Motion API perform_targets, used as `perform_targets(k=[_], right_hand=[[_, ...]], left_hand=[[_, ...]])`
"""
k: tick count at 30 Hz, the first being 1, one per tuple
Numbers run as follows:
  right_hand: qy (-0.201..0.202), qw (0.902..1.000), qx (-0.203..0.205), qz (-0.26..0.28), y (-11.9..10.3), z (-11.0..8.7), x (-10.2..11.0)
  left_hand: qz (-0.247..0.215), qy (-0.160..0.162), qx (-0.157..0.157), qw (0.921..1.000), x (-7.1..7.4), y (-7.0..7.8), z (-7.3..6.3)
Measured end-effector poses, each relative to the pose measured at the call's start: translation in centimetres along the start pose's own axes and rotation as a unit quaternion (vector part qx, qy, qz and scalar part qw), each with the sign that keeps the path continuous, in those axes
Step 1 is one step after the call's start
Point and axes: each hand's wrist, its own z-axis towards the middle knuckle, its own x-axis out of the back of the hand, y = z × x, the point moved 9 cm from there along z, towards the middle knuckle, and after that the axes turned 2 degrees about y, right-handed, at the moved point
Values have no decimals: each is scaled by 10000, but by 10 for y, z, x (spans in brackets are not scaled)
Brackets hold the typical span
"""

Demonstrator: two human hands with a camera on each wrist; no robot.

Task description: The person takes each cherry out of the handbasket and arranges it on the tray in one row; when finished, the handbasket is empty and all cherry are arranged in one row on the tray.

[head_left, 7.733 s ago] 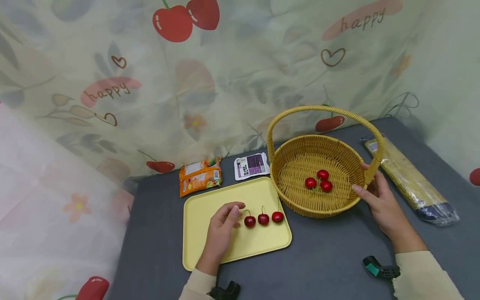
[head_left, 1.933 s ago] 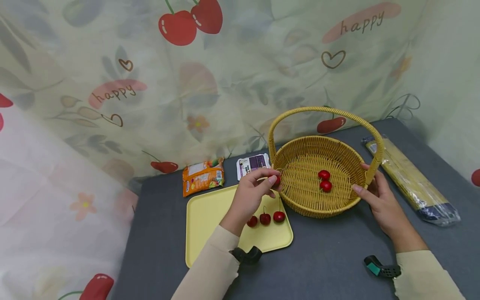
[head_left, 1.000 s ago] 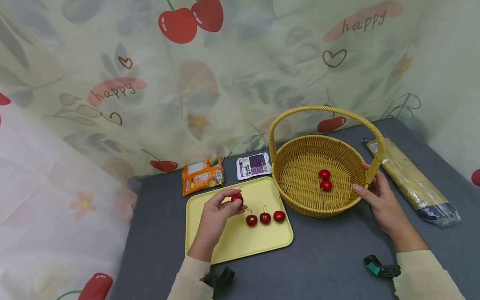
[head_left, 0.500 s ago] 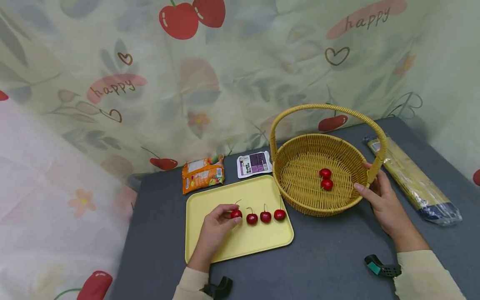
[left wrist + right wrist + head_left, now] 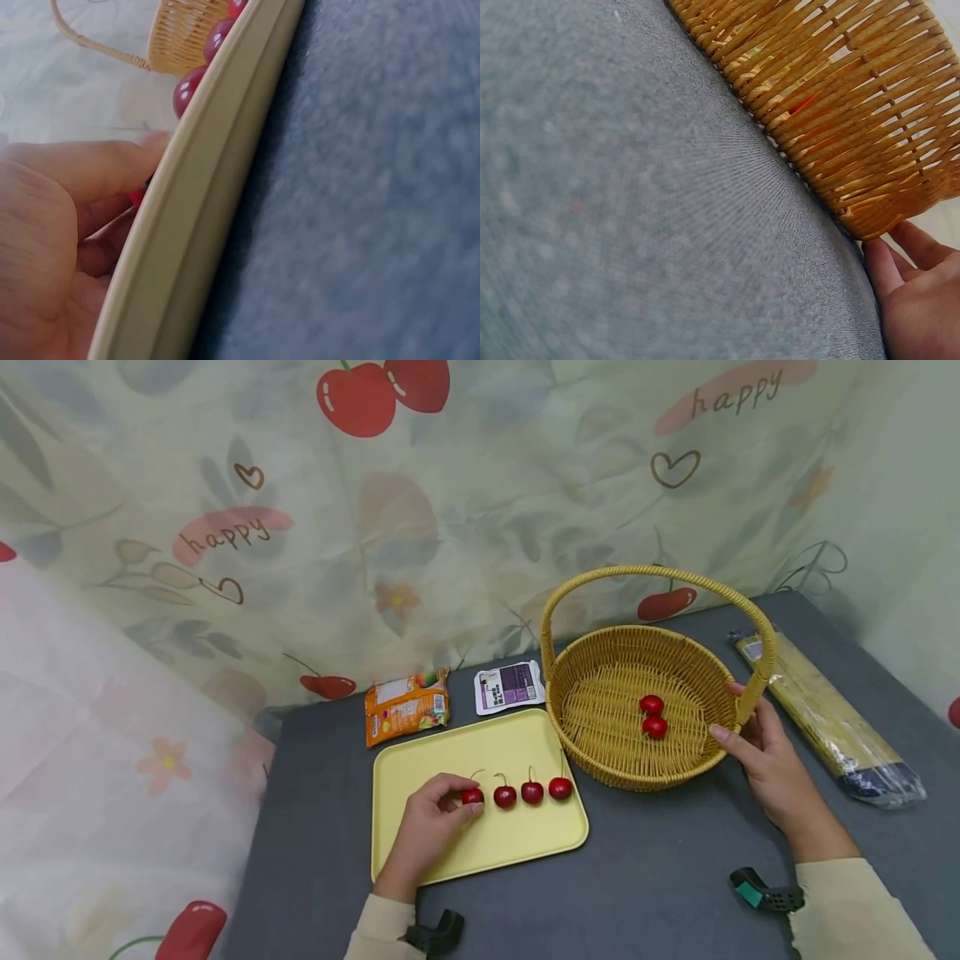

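My left hand pinches a red cherry by its sides, low over the yellow tray, with its stem pointing up. To its right, three more stemmed cherries form a row on the tray. In the left wrist view the tray's rim hides most of the held cherry. My right hand grips the wicker basket at its right rim by the foot of the handle, thumb inside. Two cherries lie on the basket's floor. In the right wrist view, fingers touch the basket's side.
Behind the tray lie an orange snack packet and a white and purple packet. A long clear-wrapped pack of yellow sticks lies right of the basket. A printed cloth hangs behind the grey table.
My left hand has taken one cherry out of the basket, leaving two, carried it left and lowered it to the left end of the tray's row. My right hand has stayed on the basket.
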Motion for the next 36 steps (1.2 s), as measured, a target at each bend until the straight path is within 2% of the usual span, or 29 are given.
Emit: perform_targets(k=[15, 29, 36], right_hand=[[-115, 9999, -8, -2, 2, 1, 0], [-161, 9998, 51, 92, 0, -1, -2], [-126, 9998, 48, 122, 1, -1, -1]], left_hand=[[100, -214, -96, 9997, 1, 0, 0], [183, -217, -249, 9993, 0, 1, -1], [247, -130, -492, 9984, -3, 6, 0]])
